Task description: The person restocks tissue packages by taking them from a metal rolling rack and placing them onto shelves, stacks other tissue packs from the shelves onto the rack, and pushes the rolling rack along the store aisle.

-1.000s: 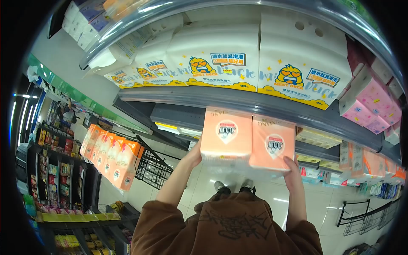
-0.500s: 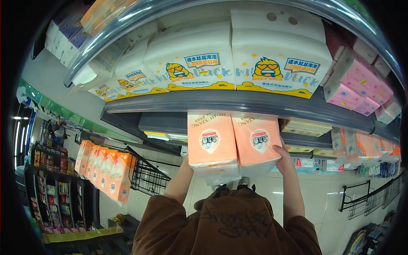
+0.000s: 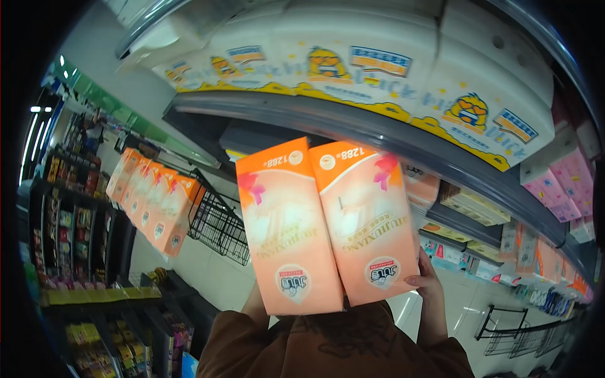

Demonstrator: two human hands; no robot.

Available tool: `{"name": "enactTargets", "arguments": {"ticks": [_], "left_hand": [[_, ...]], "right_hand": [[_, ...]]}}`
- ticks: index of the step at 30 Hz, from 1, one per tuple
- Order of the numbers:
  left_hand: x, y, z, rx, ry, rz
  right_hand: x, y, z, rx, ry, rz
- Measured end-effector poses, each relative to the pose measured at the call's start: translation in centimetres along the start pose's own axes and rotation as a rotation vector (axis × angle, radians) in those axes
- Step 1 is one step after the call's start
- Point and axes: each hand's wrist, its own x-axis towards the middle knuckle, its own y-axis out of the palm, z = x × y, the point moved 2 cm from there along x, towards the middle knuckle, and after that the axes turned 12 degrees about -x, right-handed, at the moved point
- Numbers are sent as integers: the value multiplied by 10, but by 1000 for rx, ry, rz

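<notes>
Right hand (image 3: 428,276): partly closed, right of centre in the frame, with thumb laid over the front and other fingers mostly hidden along the side; holding the lower right edge of one tall, peach-and-orange, box-shaped tissue pack in glossy wrap (image 3: 365,222).
Left hand: hidden behind the neighbouring tall tissue pack of the same colours and shape (image 3: 288,228), with only part of the bare left forearm (image 3: 254,307) showing at lower centre-left; cannot tell how open, or holding what.
Lie of the packs: side by side at the centre of the frame, up and to the left of the right hand; close together along the seam.
Long axis: running up and down the frame, leaning slightly, with upper ends to the left of lower ends.
Nearer hand: right, for the right-of-centre pack; not clear for the other.
Pack faces: orange at the upper end, pink flower below, pale glow mid-face, gold lettering, cartoon emblem in a white drop shape; printed upside down as seen.
Sweatshirt (image 3: 340,343): brown, just below the packs at bottom centre.
Shelf edge (image 3: 302,114): dark grey, crossing just above the packs; cannot tell if touching.
Farther out: white packs with yellow duck prints (image 3: 365,69) along the top, row of similar peach-and-orange packs (image 3: 154,211) beside a black wire rack (image 3: 220,225) at left, pink packs (image 3: 558,186) at right.
</notes>
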Motion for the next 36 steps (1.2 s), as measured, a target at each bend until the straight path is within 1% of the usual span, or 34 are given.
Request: {"name": "enactTargets", "arguments": {"ticks": [3, 6, 9, 10, 13, 14, 17, 18, 21, 25, 30, 33, 35, 36], "left_hand": [[-40, -28, 5, -46, 62, -18], [-89, -63, 7, -93, 139, -39], [-149, -104, 10, -150, 242, -76], [-171, -120, 11, -165, 281, -87], [-236, -167, 15, -224, 383, -135], [-256, -182, 19, -248, 420, -150], [-314, -229, 31, -326, 526, -205], [-334, -244, 37, -349, 562, -229], [-393, -285, 51, -412, 667, -306], [-460, -330, 75, -505, 793, -424], [-516, -378, 98, -648, 922, -568], [-534, -404, 97, -712, 972, -636], [-543, -423, 89, -746, 1004, -674], [-547, -434, 85, -759, 1012, -684]], "right_hand": [[12, 33, -6, 35, 79, 57], [26, 76, -8, -9, 144, 126], [36, 113, -16, -114, 107, 207], [37, 135, -18, -140, 82, 239], [32, 212, -28, -55, 104, 327], [29, 239, -36, 6, 82, 370], [32, 287, -79, 139, 168, 418], [34, 303, -94, 156, 172, 400], [42, 357, -127, 108, 140, 385], [55, 447, -137, 106, 159, 491], [98, 559, -149, 99, 190, 523], [139, 640, -148, 81, 152, 505], [167, 700, -140, 111, 175, 472], [181, 729, -134, 129, 197, 516]]}}
